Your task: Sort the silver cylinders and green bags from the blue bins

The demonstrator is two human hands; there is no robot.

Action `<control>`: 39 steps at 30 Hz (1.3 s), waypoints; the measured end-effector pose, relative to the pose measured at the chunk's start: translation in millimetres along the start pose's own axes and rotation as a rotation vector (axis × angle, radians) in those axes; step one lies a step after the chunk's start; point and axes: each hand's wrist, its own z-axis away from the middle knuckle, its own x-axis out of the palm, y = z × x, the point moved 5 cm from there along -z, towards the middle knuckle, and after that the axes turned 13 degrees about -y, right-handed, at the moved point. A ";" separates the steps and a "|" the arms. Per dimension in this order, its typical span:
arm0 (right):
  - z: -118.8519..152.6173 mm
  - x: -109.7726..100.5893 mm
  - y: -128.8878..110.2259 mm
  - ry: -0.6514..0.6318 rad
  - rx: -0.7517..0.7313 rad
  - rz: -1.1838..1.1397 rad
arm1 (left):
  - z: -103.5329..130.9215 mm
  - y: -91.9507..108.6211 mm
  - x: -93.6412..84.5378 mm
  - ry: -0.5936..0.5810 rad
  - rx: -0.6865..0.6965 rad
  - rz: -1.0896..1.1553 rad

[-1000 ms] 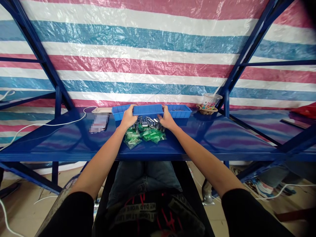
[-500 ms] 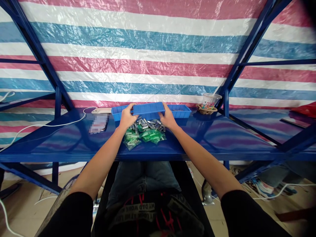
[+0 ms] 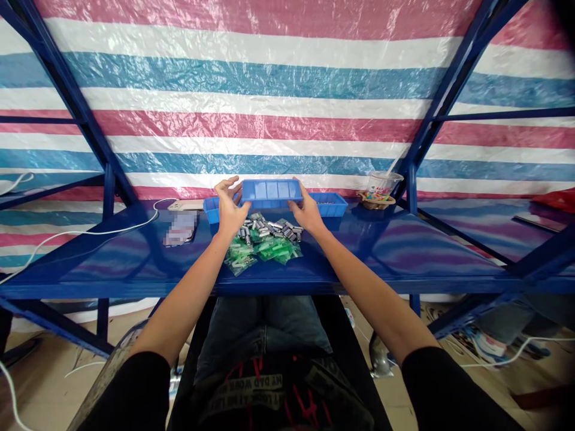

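Observation:
A blue plastic bin (image 3: pixel 272 193) is held up between my hands above the back of the table, tilted so its inside partly shows. My left hand (image 3: pixel 230 208) grips its left end, thumb in front. The right end is in my right hand (image 3: pixel 307 208), thumb at the front edge. Just below lies a pile of small shiny metal cylinders (image 3: pixel 278 229). In front of them are several clear bags with green pieces (image 3: pixel 276 248). Another blue bin (image 3: pixel 332 206) stands behind, with small things in it. A blue bin (image 3: pixel 211 211) also shows at the left, partly hidden by my left hand.
On the blue table (image 3: pixel 359 251), a phone (image 3: pixel 181 228) and a pale flat object (image 3: pixel 185 205) lie at left, near a white cable (image 3: pixel 103 228). At right stands a plastic cup (image 3: pixel 381 185) with a straw. Striped sheeting (image 3: pixel 269 129) hangs behind, between blue metal posts.
My hands have raised the blue bin a little and tipped it so more of its inside faces me. The fingers of my left hand have spread somewhat.

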 end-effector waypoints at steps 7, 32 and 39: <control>-25.1 -9.0 -0.1 0.128 0.151 -0.008 | -17.4 -28.7 3.1 -0.010 -0.189 -0.036; -38.4 35.2 13.1 -0.022 0.176 0.696 | 3.1 -61.1 47.3 -0.745 -0.306 -0.460; -21.8 44.1 9.0 -0.159 0.141 0.828 | 2.6 -48.7 23.1 -0.768 -0.287 -0.561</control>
